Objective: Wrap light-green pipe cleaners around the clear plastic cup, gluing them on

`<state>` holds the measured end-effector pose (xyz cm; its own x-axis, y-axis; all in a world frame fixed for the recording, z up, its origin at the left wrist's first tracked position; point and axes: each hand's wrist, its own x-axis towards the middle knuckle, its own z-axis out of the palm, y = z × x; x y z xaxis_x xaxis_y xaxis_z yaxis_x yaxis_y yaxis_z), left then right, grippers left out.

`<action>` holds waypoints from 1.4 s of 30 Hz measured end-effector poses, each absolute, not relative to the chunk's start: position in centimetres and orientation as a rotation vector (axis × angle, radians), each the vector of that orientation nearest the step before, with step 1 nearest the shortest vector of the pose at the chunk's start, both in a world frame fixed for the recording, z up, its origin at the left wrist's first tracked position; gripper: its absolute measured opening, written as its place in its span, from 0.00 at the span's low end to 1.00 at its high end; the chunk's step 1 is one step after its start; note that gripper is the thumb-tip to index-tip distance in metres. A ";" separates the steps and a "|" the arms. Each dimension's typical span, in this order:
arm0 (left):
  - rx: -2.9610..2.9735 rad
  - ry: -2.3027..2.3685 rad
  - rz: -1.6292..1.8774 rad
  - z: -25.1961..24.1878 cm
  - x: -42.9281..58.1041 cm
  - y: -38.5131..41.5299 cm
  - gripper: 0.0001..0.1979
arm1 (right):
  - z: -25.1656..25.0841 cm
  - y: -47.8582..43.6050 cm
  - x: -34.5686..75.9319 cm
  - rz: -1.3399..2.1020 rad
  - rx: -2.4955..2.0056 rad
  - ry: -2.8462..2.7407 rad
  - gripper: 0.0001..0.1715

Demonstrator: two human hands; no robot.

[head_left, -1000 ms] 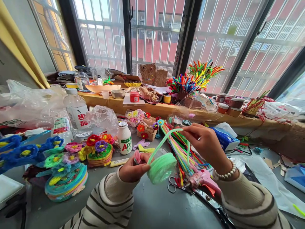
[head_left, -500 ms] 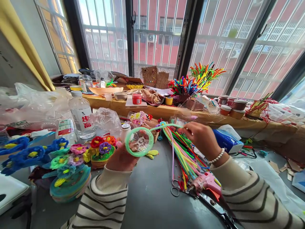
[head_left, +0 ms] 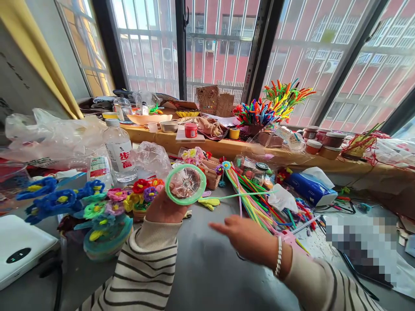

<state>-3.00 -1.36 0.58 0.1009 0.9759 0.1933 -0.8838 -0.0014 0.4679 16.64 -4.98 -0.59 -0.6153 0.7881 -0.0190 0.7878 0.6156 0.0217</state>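
My left hand [head_left: 167, 208] grips a clear plastic cup [head_left: 187, 183], its round face tilted towards me. Green fuzzy wire [head_left: 201, 196] is wrapped around the rim, and a loose length stretches right over the table. Below that length, my right hand [head_left: 244, 235] points left with its index finger out and the other fingers curled; nothing shows in it. Beyond it lies a bundle of coloured fuzzy stems [head_left: 249, 201], partly hidden by the hand. A pink tool [head_left: 292, 239] is mostly covered by my right wrist.
Fuzzy flowers [head_left: 103, 211] and a white device [head_left: 22, 255] are on the left. A water bottle [head_left: 119, 151] stands behind them. To the right are a blue tissue pack [head_left: 309, 188] and a blurred-out item [head_left: 363, 246]. Jars and craft materials line the window ledge [head_left: 220, 151].
My right hand has let go of the green wire and moved down and left. The wire's free length now trails to the right. The view has shifted slightly.
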 end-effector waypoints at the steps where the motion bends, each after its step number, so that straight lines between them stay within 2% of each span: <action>1: 0.539 0.203 1.465 0.5 -3.0 -1.4 0.08 | -1.2 -6.0 16.2 0.017 1.206 2.857 0.33; 8: 0.542 0.171 1.383 0.1 -3.1 -1.1 0.08 | -3.9 -8.4 14.2 0.201 1.130 2.890 0.26; 13: 0.554 0.257 1.352 0.2 -3.1 -1.2 0.13 | -3.6 -7.0 13.3 0.219 1.192 2.876 0.07; 15: 0.562 0.289 1.360 0.3 -3.0 -1.3 0.13 | -3.5 -6.5 12.8 0.221 1.171 2.872 0.04; 26: 0.496 0.322 1.371 0.4 -2.4 -1.4 0.11 | -4.0 -7.7 11.6 0.304 0.898 2.923 0.08; 30: 0.506 0.317 1.358 0.3 -2.5 -1.3 0.09 | -4.1 -7.1 11.4 0.325 0.946 2.908 0.08; 34: 0.501 0.317 1.357 0.3 -2.6 -1.2 0.12 | -3.6 -5.3 12.4 0.265 1.021 2.884 0.07; 42: 0.521 0.286 1.331 0.6 -2.5 -1.5 0.12 | -3.1 -6.0 12.2 0.278 0.930 2.870 0.08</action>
